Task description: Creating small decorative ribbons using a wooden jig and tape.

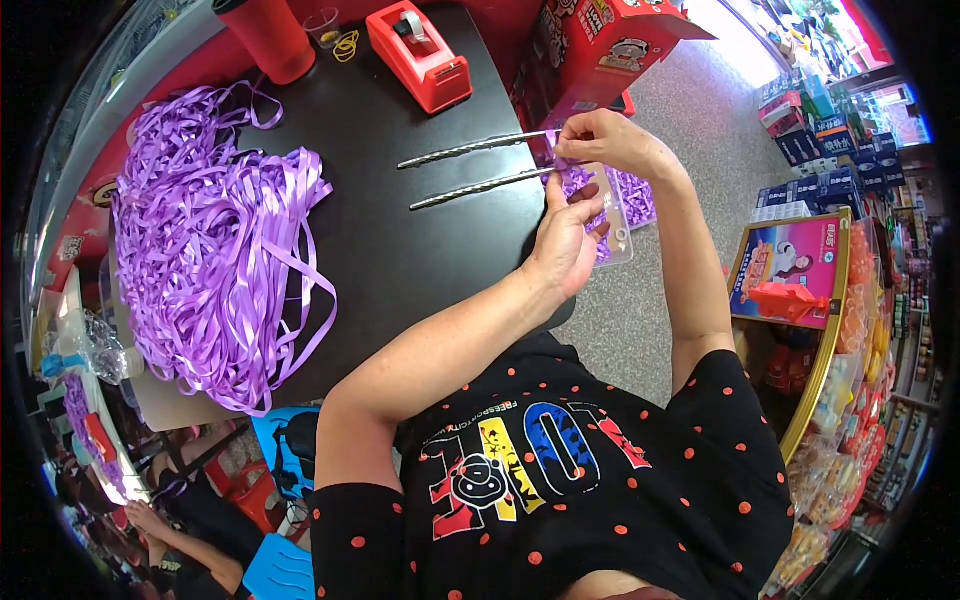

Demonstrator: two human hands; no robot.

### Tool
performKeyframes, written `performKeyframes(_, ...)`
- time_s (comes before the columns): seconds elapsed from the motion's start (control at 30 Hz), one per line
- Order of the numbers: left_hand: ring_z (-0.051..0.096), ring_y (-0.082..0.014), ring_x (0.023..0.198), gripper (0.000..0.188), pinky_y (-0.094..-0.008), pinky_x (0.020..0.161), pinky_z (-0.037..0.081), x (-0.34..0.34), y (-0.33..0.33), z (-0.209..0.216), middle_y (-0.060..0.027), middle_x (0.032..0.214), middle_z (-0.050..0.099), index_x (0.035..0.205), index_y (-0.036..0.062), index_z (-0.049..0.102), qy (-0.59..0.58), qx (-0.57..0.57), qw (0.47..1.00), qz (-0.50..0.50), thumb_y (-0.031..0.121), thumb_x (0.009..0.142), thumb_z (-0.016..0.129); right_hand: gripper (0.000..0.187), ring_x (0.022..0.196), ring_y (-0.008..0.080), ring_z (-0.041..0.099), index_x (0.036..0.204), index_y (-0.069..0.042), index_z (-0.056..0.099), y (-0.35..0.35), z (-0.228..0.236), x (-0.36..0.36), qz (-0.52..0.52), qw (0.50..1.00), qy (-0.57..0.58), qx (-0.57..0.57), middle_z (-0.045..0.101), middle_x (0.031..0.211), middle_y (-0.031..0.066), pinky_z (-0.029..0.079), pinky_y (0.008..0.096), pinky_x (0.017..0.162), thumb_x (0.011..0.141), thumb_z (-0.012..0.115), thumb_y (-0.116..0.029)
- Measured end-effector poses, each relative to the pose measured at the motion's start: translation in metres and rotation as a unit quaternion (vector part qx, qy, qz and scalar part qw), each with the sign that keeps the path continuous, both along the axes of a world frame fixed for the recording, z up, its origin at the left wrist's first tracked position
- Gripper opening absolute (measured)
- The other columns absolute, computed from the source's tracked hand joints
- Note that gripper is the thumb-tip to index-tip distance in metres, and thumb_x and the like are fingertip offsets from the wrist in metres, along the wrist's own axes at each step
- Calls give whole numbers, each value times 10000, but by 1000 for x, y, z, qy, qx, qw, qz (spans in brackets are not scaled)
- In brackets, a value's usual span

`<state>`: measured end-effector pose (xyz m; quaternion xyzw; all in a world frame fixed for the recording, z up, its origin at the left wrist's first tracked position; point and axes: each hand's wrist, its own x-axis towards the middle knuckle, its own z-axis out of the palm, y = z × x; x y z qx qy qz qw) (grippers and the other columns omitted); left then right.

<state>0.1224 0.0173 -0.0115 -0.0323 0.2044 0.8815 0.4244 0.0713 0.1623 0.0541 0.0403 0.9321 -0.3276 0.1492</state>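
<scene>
my right hand (612, 143) pinches a narrow, glossy purple ribbon (551, 143) between thumb and fingertips, at the right ends of two slim, twisted silver metal rods (465, 151) that reach over the black, smooth worktop (400, 280). my left hand (572, 238) is half curled at the nearer rod's tip; i cannot tell whether it grips ribbon too. i judge the ribbon light, limp and a bit slippery, best held flat near the rods with a fingertip pinch; the rods look stiff. left of the rods lies a loose, tangled heap of shiny purple ribbon (210, 240); beyond them sits a red, blocky tape dispenser (425, 70). past their right ends, partly behind my hands, is a clear plastic box (622, 245) with small purple pieces (634, 197).
</scene>
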Motion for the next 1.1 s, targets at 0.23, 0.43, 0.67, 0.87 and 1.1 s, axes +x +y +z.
performKeyframes(0.23,394,-156,1049,692,-388,887,327,-1,0,1,-36,1181,376,1380,291,227,-8,2,1000,-7,3,820,514,329,738,257,649,873,-1,675,-13,9,2,-16,995,28,93,667,772,157,486,359,690,780,642,-315)
performKeyframes(0.43,396,-159,1052,704,-382,884,331,-2,-3,3,-45,1187,374,1380,286,218,-5,-6,1000,-5,-3,812,515,326,789,240,663,904,-3,683,-21,6,8,-43,991,15,130,679,818,163,498,348,721,797,655,-310)
performKeyframes(0.67,463,-153,1011,714,-368,869,371,1,-3,5,-35,1141,452,1385,281,215,-38,-19,999,-14,-9,815,533,256,896,137,602,1055,-11,651,46,-68,28,-193,883,-21,-428,663,977,50,476,284,813,921,562,-210)
performKeyframes(0.87,494,-158,1000,707,-358,880,388,0,-7,3,-40,1127,504,1398,285,211,-69,-16,997,-16,10,836,541,239,863,92,588,1075,-40,613,9,-116,11,-184,792,-60,-579,636,946,9,485,247,742,887,620,-187)
performKeyframes(1.1,479,-162,1024,631,-355,893,380,0,-6,6,-23,1114,511,1360,260,277,-71,-22,997,-23,16,839,538,261,725,76,579,1011,-43,605,12,-143,-5,-15,711,-112,-694,610,853,-1,474,198,636,834,677,-221)
